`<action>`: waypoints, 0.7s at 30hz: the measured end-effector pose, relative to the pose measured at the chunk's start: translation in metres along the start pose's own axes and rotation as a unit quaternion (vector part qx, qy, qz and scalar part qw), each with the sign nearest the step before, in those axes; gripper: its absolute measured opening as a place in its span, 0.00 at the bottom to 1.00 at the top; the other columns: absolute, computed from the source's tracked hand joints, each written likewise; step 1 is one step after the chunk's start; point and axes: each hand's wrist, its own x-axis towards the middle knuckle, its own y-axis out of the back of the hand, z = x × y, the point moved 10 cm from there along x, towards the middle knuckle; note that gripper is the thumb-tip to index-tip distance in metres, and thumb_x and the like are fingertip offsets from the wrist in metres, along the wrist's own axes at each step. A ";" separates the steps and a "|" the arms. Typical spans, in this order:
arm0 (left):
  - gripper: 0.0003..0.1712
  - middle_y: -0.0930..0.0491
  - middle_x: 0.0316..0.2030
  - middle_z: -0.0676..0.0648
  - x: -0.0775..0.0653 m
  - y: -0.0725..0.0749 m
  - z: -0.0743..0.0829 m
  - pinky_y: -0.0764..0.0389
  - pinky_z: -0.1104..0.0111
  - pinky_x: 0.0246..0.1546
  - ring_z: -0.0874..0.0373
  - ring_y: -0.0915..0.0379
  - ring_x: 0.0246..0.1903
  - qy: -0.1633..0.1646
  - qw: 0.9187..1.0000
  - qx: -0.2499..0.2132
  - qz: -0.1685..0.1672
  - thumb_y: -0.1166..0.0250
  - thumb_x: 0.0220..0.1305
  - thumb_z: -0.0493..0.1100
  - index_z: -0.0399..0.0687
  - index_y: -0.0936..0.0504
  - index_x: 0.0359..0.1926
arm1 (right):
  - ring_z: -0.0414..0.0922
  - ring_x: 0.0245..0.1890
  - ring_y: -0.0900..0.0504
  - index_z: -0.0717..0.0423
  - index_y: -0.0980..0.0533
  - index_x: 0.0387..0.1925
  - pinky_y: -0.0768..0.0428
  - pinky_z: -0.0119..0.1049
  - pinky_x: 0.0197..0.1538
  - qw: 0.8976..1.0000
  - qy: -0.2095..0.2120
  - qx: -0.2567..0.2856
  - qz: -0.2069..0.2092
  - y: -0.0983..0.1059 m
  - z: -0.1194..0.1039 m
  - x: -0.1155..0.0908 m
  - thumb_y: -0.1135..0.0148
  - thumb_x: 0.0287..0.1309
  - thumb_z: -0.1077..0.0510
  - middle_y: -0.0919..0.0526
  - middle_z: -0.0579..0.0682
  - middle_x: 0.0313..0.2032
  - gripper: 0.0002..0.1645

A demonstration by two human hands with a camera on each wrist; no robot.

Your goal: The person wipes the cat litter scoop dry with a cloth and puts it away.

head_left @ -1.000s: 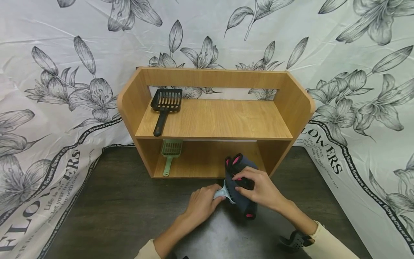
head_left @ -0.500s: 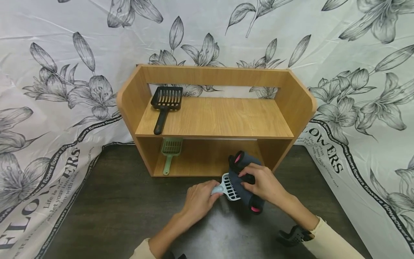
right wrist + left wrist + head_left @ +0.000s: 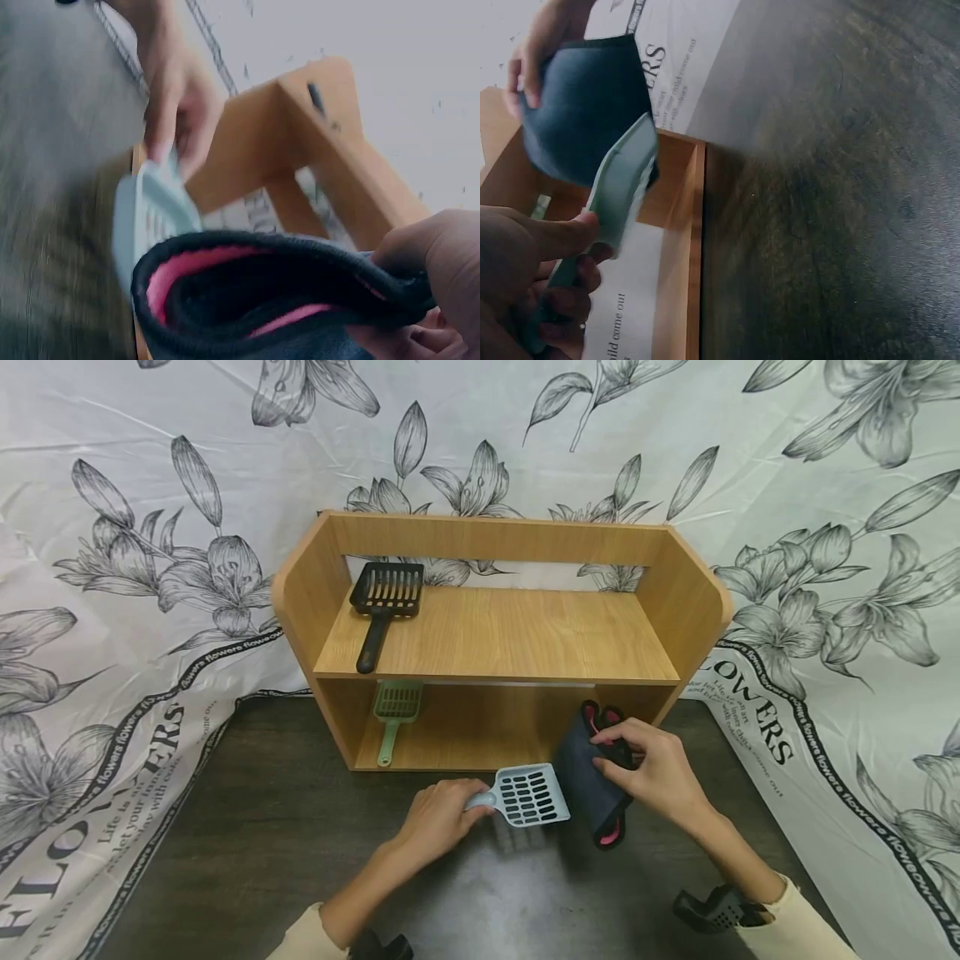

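Note:
In the head view my left hand grips the handle of a pale blue slotted litter scoop, its slotted head facing up over the dark table. My right hand pinches a dark blue folded fabric piece with black edging and a pink lining, held just right of the scoop. The right wrist view shows the open folds of the fabric, the thumb and fingers at its edge. From the left wrist, the scoop overlaps the fabric's lower edge.
Ahead stands a two-tier wooden shelf. A black slotted scoop lies on its upper tier at the left, and a green slotted scoop rests on the lower tier at the left. Flower-printed white cloth hangs behind and beside the dark table.
The scoop's head was behind and against the fabric; it now shows whole, apart to the left. My right hand has moved right with the fabric, my left hand slightly left with the scoop.

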 end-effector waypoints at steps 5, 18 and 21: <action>0.10 0.13 0.31 0.53 0.002 -0.010 0.001 0.29 0.66 0.22 0.65 0.26 0.24 0.001 1.000 -0.007 -0.022 0.23 0.63 0.47 0.49 0.10 0.42 | 0.35 0.32 0.20 0.48 0.13 0.44 0.22 0.25 0.31 0.997 0.044 0.061 -0.032 -0.027 -0.030 0.000 0.18 0.48 0.69 0.14 0.41 0.39 0.23; 0.10 0.14 0.33 0.55 0.000 -0.012 0.020 0.32 0.70 0.23 0.68 0.29 0.25 -0.034 0.999 -0.011 -0.036 0.25 0.67 0.47 0.50 0.13 0.44 | 0.38 0.41 0.15 0.48 0.15 0.42 0.15 0.40 0.45 0.985 0.064 0.018 -0.156 -0.106 -0.032 -0.021 0.17 0.52 0.62 0.15 0.40 0.40 0.17; 0.10 0.13 0.33 0.55 -0.001 -0.008 0.022 0.30 0.68 0.23 0.66 0.26 0.26 -0.041 0.999 -0.006 -0.023 0.24 0.66 0.47 0.51 0.13 0.44 | 0.37 0.38 0.17 0.48 0.15 0.40 0.16 0.39 0.42 0.986 0.057 -0.002 -0.159 -0.103 -0.023 -0.021 0.16 0.50 0.63 0.16 0.40 0.38 0.17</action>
